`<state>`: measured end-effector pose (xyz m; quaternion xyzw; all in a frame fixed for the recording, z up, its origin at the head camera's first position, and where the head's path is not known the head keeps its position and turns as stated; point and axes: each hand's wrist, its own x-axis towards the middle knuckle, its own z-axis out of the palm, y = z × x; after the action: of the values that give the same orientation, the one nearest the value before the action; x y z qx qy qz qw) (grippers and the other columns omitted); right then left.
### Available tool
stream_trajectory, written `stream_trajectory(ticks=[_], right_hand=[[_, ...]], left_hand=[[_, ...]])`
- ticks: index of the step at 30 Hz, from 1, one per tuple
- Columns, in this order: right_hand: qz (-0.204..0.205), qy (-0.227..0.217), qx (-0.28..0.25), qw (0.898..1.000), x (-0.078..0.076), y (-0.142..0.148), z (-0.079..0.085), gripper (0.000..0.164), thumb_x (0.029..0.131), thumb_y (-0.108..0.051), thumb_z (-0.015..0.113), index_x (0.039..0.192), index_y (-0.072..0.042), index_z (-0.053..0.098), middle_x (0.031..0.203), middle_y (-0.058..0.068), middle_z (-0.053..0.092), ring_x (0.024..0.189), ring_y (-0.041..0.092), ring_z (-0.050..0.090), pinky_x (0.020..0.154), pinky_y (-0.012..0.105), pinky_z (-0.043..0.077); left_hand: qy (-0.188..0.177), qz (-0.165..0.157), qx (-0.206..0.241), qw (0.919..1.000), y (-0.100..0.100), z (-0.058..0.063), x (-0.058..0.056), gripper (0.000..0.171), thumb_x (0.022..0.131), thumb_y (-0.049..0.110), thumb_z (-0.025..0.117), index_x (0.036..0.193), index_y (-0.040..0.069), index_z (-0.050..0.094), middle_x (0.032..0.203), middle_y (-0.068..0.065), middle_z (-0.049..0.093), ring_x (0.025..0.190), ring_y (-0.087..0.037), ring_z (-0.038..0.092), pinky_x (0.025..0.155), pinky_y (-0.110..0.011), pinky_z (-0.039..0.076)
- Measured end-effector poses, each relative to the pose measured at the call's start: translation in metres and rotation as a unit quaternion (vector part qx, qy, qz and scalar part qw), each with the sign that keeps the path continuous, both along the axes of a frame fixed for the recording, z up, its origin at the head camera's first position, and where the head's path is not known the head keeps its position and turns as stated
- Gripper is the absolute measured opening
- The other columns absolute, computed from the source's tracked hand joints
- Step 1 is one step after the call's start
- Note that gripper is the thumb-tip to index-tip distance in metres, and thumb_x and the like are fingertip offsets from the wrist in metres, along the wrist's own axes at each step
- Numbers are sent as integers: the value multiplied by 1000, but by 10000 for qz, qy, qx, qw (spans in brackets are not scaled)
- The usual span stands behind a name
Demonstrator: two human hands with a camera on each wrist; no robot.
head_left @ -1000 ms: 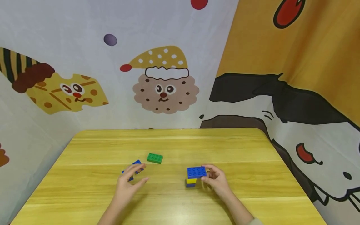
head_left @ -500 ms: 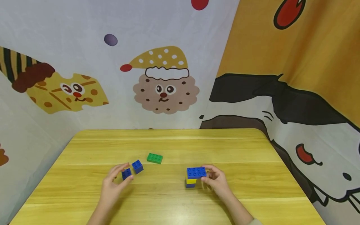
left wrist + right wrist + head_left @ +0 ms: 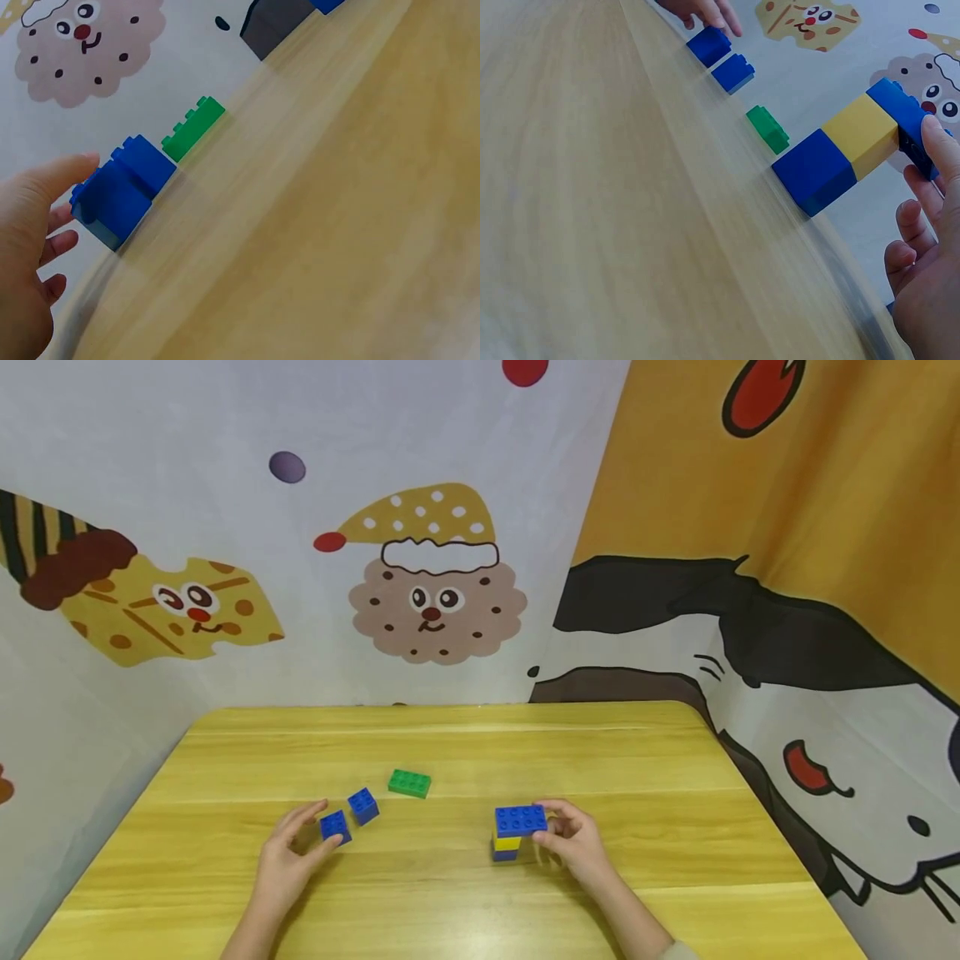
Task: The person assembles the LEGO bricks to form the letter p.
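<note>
My left hand (image 3: pixel 283 860) has its thumb and fingers spread around a small blue brick (image 3: pixel 335 827), with a gap beside the fingers; whether the thumb touches it I cannot tell. A second small blue brick (image 3: pixel 363 807) stands just beyond it. My right hand (image 3: pixel 576 847) pinches the end of a long blue brick (image 3: pixel 521 819). That brick lies on top of a yellow brick (image 3: pixel 861 136), which sits on a blue brick (image 3: pixel 814 172) at the bottom, forming an upright stack. The long brick overhangs the stack toward the right hand.
A green brick (image 3: pixel 409 783) lies flat farther back, between the two hands. Everything stands on a wooden table (image 3: pixel 450 910). Behind its far edge hangs a printed curtain (image 3: pixel 225 527) with cartoon figures.
My left hand has drawn back to the left, from over both small blue bricks to around the nearer one. The right hand has kept its pinch on the long blue brick.
</note>
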<state>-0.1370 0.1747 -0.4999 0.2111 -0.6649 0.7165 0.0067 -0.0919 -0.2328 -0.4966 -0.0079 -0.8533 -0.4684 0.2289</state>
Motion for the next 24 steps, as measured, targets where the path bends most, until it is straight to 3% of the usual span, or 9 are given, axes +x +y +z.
stream_trajectory(ticks=[4,8,15,20,24], right_hand=[[-15,48,-6,10000,0,-1,1,36,84,11,65,118,12,55,65,-1,54,45,23,36,33,33,27],[9,67,-39,10000,0,-1,0,36,84,12,65,118,14,53,65,0,54,46,19,37,33,37,25],[30,54,-32,10000,-1,0,-1,36,85,12,63,120,14,52,65,1,53,45,19,37,33,35,27],[36,25,-62,10000,0,0,0,36,84,11,65,119,12,55,66,0,54,50,8,41,34,27,30],[53,40,-70,10000,0,0,0,35,85,10,65,119,10,56,66,0,54,48,9,41,34,28,29]], left_hand=[[-134,-98,0,9999,-6,-10,-3,53,72,5,84,120,0,63,120,-15,59,104,-6,48,91,-6,28],[-234,-176,26,9996,-8,-13,-4,53,71,5,84,120,0,64,119,-16,60,104,0,47,91,-5,29],[-378,-243,46,9990,-8,-14,-3,52,73,5,82,122,1,64,120,-18,60,102,-2,51,87,-6,36],[-433,-227,34,9988,-9,-15,-3,48,76,2,80,121,2,64,116,-18,62,99,-3,53,86,-6,37],[-486,-199,-4,9986,-9,-15,-2,46,77,2,79,121,2,65,114,-18,62,99,-10,56,85,-5,37]])
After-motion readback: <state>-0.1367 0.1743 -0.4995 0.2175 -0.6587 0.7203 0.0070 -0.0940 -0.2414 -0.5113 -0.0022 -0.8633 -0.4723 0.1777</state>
